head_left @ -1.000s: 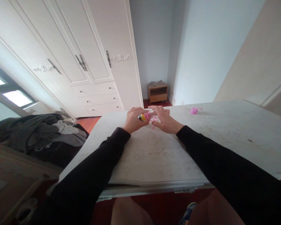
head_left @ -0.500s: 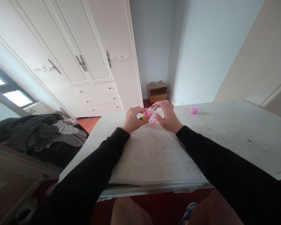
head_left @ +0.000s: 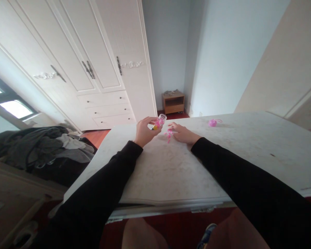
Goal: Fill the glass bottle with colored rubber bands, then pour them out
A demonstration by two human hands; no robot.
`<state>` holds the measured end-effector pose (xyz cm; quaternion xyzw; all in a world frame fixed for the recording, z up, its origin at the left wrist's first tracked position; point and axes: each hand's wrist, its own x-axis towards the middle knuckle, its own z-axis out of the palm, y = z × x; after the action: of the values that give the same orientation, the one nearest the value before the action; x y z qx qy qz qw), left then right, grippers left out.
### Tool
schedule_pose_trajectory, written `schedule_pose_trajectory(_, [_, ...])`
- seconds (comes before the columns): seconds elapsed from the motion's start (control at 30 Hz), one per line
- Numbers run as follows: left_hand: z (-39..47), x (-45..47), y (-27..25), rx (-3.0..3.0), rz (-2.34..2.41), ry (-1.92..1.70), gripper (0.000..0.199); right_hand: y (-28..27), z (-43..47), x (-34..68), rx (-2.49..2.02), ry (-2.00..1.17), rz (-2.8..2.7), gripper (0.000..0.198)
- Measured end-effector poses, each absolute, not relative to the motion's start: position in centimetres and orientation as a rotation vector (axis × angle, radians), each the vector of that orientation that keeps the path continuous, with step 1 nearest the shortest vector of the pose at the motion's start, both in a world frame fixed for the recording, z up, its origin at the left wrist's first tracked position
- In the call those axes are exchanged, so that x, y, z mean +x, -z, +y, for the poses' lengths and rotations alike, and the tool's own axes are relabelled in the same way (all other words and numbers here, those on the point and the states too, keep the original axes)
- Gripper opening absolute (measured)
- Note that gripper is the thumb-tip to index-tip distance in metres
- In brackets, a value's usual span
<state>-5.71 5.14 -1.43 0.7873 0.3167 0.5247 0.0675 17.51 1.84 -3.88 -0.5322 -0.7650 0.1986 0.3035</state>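
My left hand (head_left: 145, 131) is wrapped round a small clear jar (head_left: 162, 118), which leans to the right above the table with its mouth up. Pink bits show through its wall, and a yellow and black patch is visible near its lower end. Just right of it, my right hand (head_left: 182, 133) is low over the table, fingers bent down and drawn together among loose small pink pieces (head_left: 168, 139). What its fingertips pinch is too small to make out. Farther right on the table lies a round pink object (head_left: 212, 123) with a loop.
The whitish table (head_left: 166, 173) has a dark mark (head_left: 273, 155) at right. Piled dark clothes (head_left: 41, 148) lie beyond its left side. A white wardrobe (head_left: 103, 52) and a small wooden nightstand (head_left: 174, 103) stand behind. My legs are below the near edge.
My right hand has come away from the jar's mouth and dropped to the pink pieces on the table. The jar, still in my left hand, is now more exposed.
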Motion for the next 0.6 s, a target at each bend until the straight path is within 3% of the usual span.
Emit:
schedule_pose_trajectory(0.17, [5.1,-5.7,1.4,2.378,0.943,-1.578,0.027,3.8,1.6,17.1,-1.279,-0.715,-1.961,0.06])
schedule_pose_trajectory(0.4, [5.0,-5.7,1.3,2.371,0.937,-1.557,0.028,3.5,1.9,17.8,-1.401,-0.639,-1.877,0.047])
schedule_pose_trajectory(0.6, [5.0,-5.7,1.4,2.376,0.936,-1.563,0.027,3.3,1.5,18.2,-1.257,-0.588,-2.107,0.054])
